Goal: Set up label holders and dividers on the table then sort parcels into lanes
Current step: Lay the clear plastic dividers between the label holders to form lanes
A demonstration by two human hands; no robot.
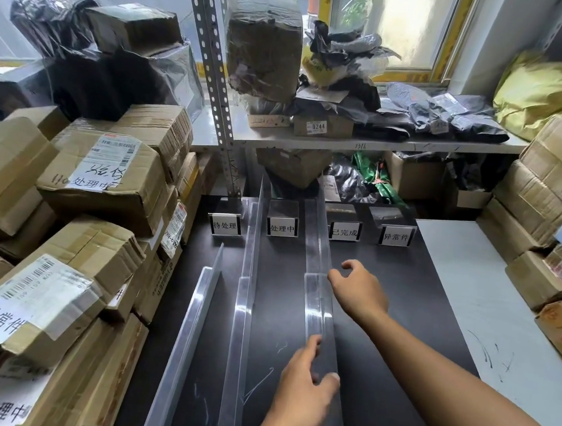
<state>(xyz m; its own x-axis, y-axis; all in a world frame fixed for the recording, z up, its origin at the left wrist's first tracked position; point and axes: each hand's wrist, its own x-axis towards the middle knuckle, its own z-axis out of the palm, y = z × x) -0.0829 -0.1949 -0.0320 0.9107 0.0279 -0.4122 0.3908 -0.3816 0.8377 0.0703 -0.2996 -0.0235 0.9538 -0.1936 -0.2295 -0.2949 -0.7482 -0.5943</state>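
Four label holders stand in a row at the far end of the black table (400, 308): first (226, 224), second (281, 228), third (344, 232), fourth (395, 237). Three clear dividers run lengthwise. The left divider (191, 324) leans at an angle and the middle divider (248, 278) stands upright. My left hand (305, 388) pinches the near part of the right divider (319, 250), fingers on its left face and thumb on its right. Farther along, my right hand (358, 287) has loosely curled fingers touching that divider's right side and grips nothing.
Labelled cardboard parcels (99, 176) are stacked high along the table's left edge. More boxes (546, 188) pile up on the right beside a white tabletop (489, 299). A shelf (347, 140) behind holds grey and black mailer bags. A perforated metal post (216, 81) rises at the back.
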